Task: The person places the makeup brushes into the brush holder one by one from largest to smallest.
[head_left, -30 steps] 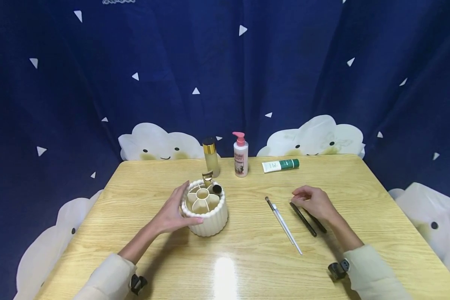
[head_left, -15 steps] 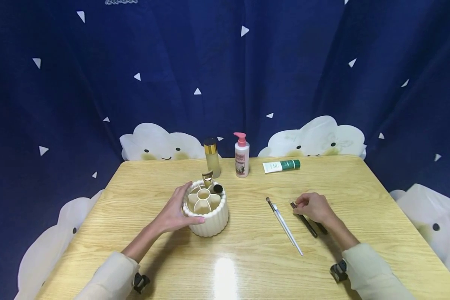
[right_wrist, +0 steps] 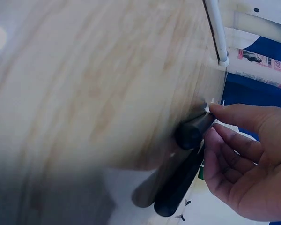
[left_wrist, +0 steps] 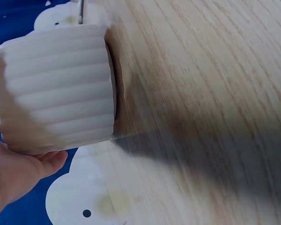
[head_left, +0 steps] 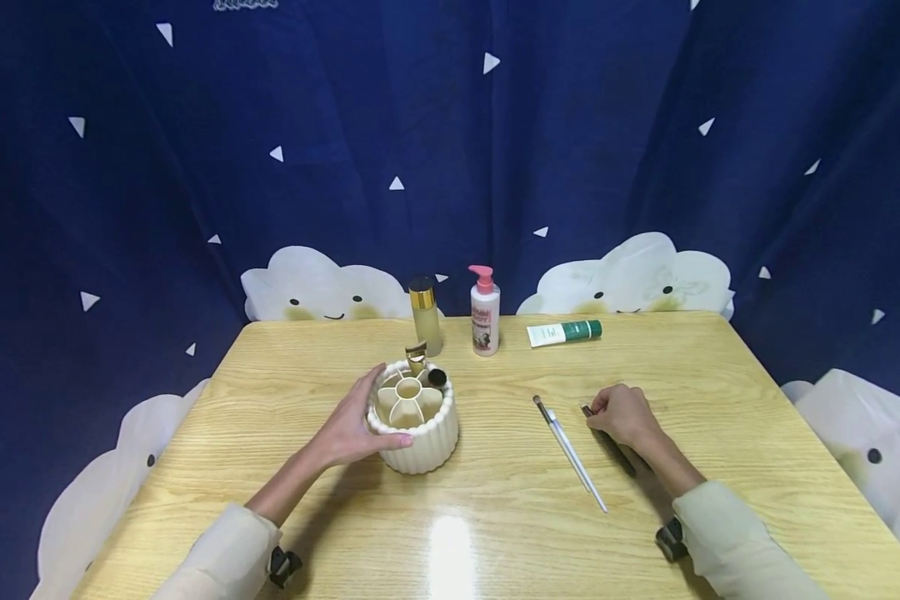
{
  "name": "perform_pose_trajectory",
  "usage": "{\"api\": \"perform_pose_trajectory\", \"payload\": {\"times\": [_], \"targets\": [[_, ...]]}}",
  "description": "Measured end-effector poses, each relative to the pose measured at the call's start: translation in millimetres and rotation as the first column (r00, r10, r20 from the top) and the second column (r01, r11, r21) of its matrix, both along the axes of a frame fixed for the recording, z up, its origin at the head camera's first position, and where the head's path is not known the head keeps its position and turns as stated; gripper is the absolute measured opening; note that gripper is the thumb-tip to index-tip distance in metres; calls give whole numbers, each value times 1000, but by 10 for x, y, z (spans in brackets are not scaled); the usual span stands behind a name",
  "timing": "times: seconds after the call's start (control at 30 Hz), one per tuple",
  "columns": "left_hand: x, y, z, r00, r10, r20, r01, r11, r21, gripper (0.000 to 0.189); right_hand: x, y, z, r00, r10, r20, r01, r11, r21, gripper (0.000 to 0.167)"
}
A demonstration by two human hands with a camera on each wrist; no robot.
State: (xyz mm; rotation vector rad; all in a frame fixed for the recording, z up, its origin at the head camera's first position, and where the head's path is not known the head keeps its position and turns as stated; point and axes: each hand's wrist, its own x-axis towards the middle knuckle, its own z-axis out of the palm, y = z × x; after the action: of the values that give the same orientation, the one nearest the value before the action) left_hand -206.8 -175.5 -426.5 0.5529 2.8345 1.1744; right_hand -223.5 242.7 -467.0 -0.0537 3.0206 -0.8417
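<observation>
My left hand (head_left: 351, 429) grips a cream ribbed round organizer (head_left: 429, 450) by its side, thumb at the front and fingers behind. Petal-shaped dividers split its inside. A gold-topped item (head_left: 416, 357) and a black round-ended item (head_left: 437, 378) stand in its rear compartments. Right of them, my right hand (head_left: 624, 417) pinches a slim black cosmetic pen (right_wrist: 193, 133) near its far end, between thumb and fingertips, low over the table. A second black pen (right_wrist: 179, 182) lies close beside it, mostly hidden behind the hand in the head view.
Two slim makeup brushes (head_left: 570, 454) lie between the organizer and my right hand. Behind stand a gold-collared bottle (head_left: 426, 323) and a pink pump bottle (head_left: 485, 321). A white and green tube (head_left: 565, 333) lies near the table's (head_left: 307, 346) back edge, before a blue curtain (head_left: 450, 125).
My right hand has come down and slightly nearer, and its fingertips have taken hold of a black pen. The left hand keeps its grip on the organizer.
</observation>
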Motion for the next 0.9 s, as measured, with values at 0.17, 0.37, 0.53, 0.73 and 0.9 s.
{"api": "perform_pose_trajectory", "payload": {"times": [0.17,0.37,0.53,0.73,0.9], "targets": [[-5,-1,-17,1000,-7,14,7,1000,11,118,13,22,25,1000,19,-13,-19,1000,13,4],[9,-36,2,999,-19,38,19,1000,6,119,27,35,124,1000,12,15,-12,998,-62,12],[14,-75,19,999,-32,41,31,999,26,117,38,-19,272,1000,5,-1,-5,995,-98,16],[26,-82,34,999,-46,28,46,999,23,114,60,-136,458,999,24,-40,-30,987,-156,18],[37,-95,27,998,-45,34,45,999,21,112,74,-282,608,989,48,-141,-76,977,-201,14]]}}
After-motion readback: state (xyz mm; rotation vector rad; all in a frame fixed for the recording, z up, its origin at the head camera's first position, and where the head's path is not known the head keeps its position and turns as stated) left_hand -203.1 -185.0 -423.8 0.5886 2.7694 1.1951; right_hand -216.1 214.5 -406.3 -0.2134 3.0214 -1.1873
